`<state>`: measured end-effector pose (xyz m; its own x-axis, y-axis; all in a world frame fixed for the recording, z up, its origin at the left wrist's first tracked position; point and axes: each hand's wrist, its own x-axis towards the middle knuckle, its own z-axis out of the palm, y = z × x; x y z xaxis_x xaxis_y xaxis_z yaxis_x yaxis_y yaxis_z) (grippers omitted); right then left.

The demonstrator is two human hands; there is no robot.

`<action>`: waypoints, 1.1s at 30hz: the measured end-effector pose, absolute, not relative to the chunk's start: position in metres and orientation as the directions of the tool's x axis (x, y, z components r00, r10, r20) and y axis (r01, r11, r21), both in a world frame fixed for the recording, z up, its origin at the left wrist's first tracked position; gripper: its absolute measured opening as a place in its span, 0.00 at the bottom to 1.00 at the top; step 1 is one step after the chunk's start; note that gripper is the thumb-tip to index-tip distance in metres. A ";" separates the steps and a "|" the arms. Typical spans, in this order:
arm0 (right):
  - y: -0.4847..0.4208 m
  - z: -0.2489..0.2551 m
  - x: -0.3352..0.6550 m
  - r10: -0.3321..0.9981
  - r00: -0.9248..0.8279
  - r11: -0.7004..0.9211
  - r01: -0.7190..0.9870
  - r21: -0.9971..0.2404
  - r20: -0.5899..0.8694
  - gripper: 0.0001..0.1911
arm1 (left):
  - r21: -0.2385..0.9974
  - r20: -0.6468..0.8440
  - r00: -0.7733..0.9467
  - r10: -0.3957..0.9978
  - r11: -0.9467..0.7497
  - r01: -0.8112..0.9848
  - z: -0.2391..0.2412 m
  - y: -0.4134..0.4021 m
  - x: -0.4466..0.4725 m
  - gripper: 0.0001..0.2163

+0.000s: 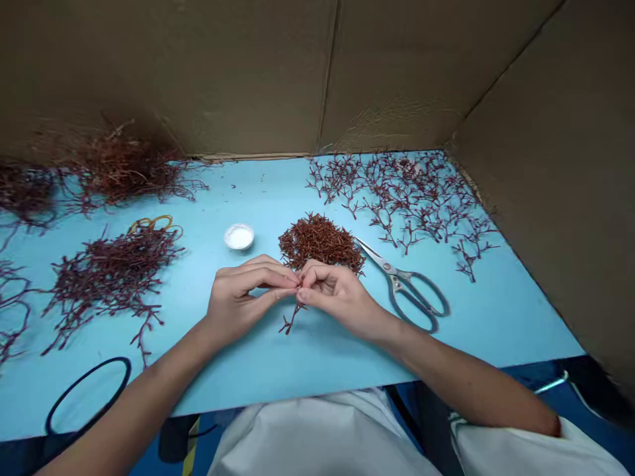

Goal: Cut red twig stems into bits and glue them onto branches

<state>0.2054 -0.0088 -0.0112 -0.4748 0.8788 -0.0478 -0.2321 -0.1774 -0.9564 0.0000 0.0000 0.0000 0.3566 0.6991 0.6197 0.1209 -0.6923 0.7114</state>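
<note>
Red sprig [289,322] pinched btwn fingers [278,279], top hidden by them. Red clumps [24,192] cut off at L edge. Yellow band [151,221] partly under red pile [114,284]. Black band [112,359] partly behind L forearm [149,390]. White stuff in dish [239,236] too small to ID.

A blue surface [317,370] meets brown cardboard walls [198,73] at 12 and 3 o'clock; steel scissors [395,281] with grey-blue handles lie at 3 o'clock; a small white dish [239,236] sits near 11 o'clock; a yellow rubber band [153,220] lies partly covered at 10 o'clock; a black elastic loop [106,359] rests at 8 o'clock.
</note>
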 end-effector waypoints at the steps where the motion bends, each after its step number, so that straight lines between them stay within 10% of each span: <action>1: -0.009 -0.012 0.206 0.883 -0.467 -0.171 -0.238 -0.956 -0.042 0.14 | 0.726 0.607 0.347 0.715 -0.677 0.124 -0.002 -0.001 0.001 0.06; 13: 0.000 0.006 0.214 0.920 -0.382 0.011 -0.183 -0.983 0.081 0.09 | 0.873 0.471 0.218 0.855 -0.486 0.021 0.003 -0.008 0.007 0.12; 19: 0.006 0.048 0.274 0.945 -0.290 0.211 0.186 -0.959 0.152 0.07 | 0.946 0.310 0.076 0.948 -0.315 0.079 0.011 -0.009 0.028 0.07; 26: 0.009 0.043 0.383 0.995 -0.013 0.053 0.898 -0.437 0.095 0.06 | 0.979 0.137 0.468 0.873 -0.190 0.067 0.012 0.007 0.106 0.06; 33: 0.008 0.025 0.408 0.989 0.057 -0.037 0.989 -0.146 0.133 0.09 | 0.931 0.233 0.560 0.795 -0.349 0.108 0.006 0.020 0.177 0.05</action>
<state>0.4078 0.0083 0.0252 0.0567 0.9894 0.1334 0.9886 -0.0370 -0.1461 0.1770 0.0203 0.0059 0.5598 0.7951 0.2334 0.1082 -0.3494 0.9307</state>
